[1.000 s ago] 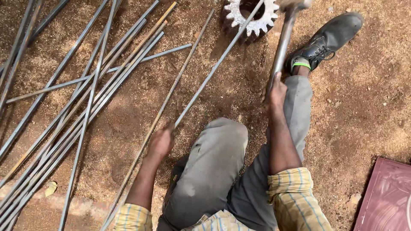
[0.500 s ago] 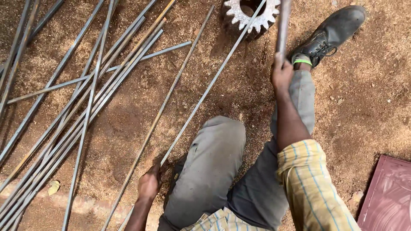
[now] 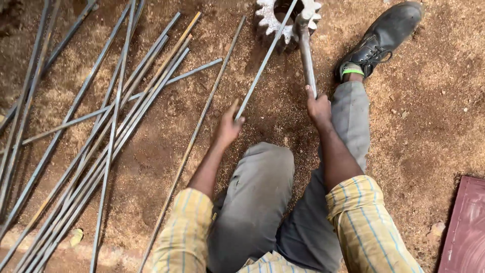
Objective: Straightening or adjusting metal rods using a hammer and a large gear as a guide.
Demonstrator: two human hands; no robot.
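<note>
So the left hand point(image 3: 228, 126) is closed around the near end of a thin rod point(image 3: 262, 63), and the right hand point(image 3: 318, 107) is wrapped around the near end of a thicker bar point(image 3: 306, 55). Both fists are clamped tight, near each other but not touching, left one a bit nearer than the right.

Rod runs from the left hand away and to the right, long axis on a diagonal, far end poking across the hole of a toothed gear point(image 3: 273, 23) lying on the dirt point(image 3: 414, 131) at the far edge. Bar runs almost straight away from the right hand, leaning slightly left, and its far end sits at the gear too, just right of the rod. So the two converge at the gear, with the hands at the wide end of the V.

Right leg is stretched out far, with a black shoe point(image 3: 384, 35) right of the gear. Another long rod point(image 3: 197, 136) lies on the ground just left of the left hand, and a pile of rods point(image 3: 101, 126) is spread further left. Dark red slab point(image 3: 467, 227) at the near right corner.
</note>
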